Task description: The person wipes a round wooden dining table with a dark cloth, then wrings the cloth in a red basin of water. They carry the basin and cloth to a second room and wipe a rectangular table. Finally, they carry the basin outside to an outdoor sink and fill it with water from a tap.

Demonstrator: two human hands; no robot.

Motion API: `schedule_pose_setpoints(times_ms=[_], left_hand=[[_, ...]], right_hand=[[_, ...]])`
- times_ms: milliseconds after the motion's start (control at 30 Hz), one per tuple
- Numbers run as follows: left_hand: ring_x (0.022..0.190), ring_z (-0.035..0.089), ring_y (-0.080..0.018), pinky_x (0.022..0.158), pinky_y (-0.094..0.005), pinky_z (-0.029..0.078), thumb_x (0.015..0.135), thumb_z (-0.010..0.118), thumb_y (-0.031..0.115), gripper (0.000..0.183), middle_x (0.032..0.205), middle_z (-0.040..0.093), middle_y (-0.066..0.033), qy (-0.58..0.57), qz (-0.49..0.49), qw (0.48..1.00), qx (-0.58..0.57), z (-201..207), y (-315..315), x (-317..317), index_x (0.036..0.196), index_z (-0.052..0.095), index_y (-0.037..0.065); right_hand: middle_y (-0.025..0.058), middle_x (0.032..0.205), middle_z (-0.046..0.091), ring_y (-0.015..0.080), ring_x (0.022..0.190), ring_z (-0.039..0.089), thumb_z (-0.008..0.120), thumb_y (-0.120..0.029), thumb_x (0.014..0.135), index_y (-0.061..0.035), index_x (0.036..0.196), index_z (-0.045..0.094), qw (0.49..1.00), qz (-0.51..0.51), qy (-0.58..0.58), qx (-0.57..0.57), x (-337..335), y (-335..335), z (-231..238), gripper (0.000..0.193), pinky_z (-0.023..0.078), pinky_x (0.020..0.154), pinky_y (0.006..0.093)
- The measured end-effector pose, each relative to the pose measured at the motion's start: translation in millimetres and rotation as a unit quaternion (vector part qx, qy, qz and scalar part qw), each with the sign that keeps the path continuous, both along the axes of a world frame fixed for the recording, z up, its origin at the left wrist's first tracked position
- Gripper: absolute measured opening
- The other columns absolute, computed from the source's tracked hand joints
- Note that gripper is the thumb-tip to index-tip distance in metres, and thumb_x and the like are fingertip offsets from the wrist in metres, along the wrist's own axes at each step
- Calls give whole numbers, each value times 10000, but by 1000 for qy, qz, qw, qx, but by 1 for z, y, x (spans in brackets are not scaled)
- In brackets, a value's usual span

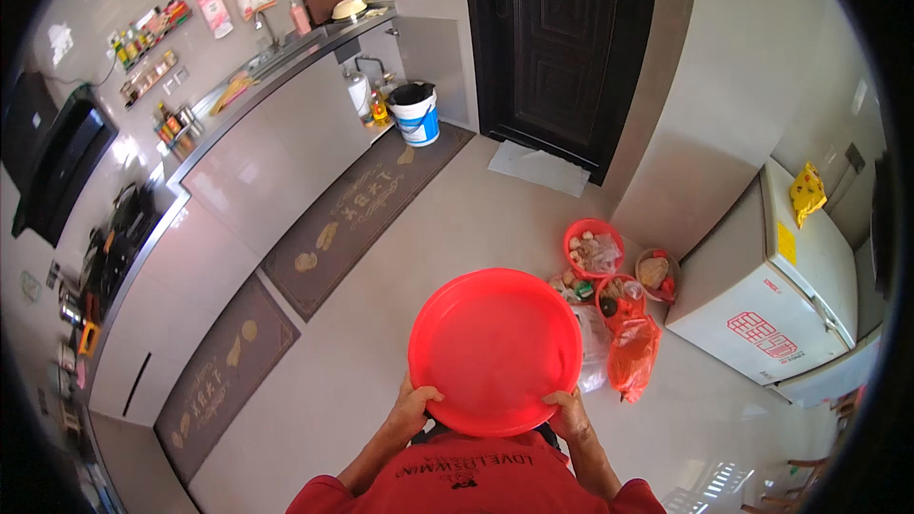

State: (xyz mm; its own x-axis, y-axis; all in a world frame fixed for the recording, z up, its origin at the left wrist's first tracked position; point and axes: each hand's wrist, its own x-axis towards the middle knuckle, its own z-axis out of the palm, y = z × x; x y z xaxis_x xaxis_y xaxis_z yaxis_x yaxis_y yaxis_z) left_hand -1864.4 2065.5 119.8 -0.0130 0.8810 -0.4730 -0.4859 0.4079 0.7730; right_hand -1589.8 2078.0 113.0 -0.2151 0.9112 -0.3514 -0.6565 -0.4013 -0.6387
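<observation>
A large round red plastic basin (496, 347) is held level in front of my body. On its near left rim my left hand (416, 406) is closed, thumb over the edge. My right hand (570, 411) grips the near right rim the same way. Both sets of fingers are mostly hidden beneath the basin. Its inside looks smooth, with a pale sheen on the bottom; I cannot tell whether that is water or reflected light.
Brown mats (367, 209) lie along the counter (257, 176) at left. A white-and-blue bucket (416, 116) stands by an open cabinet. Red baskets (592, 224) and a red bag (633, 357) sit right, beside a white chest freezer (762, 295). A dark door (562, 48) is ahead.
</observation>
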Motion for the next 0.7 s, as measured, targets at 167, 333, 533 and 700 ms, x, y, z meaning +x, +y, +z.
schedule_pose_setpoints(times_ms=[167,333,533,700], left_hand=[[1013,547,-240,822,-367,500,647,501,-103,647,1136,538,-103,-25,-39,999,11,-12,125,-25,1267,408,58],[1013,551,-244,826,-388,500,659,521,-85,597,1140,542,-104,-44,-56,997,-9,-19,245,-35,1237,437,36],[1049,551,-247,871,-396,488,730,610,-22,535,1162,549,-99,-151,-3,981,-125,25,385,-43,1238,459,56],[1062,560,-252,890,-429,487,750,617,-27,520,1176,555,-103,-64,-77,987,-129,27,501,-55,1243,463,38]], right_hand=[[140,1091,600,267,966,602,505,71,648,30,1208,476,1000,-18,4,-13,-20,108,-7,562,503,858,370],[137,1061,608,274,942,607,524,75,645,22,1208,479,999,-37,-9,-19,-25,216,-31,567,514,834,375],[127,1047,617,268,914,614,527,65,684,30,1193,492,986,-9,-154,70,-39,361,-15,511,516,821,372],[133,909,653,249,854,632,526,81,694,26,910,619,996,-30,-78,20,-41,468,-44,242,524,760,371]])
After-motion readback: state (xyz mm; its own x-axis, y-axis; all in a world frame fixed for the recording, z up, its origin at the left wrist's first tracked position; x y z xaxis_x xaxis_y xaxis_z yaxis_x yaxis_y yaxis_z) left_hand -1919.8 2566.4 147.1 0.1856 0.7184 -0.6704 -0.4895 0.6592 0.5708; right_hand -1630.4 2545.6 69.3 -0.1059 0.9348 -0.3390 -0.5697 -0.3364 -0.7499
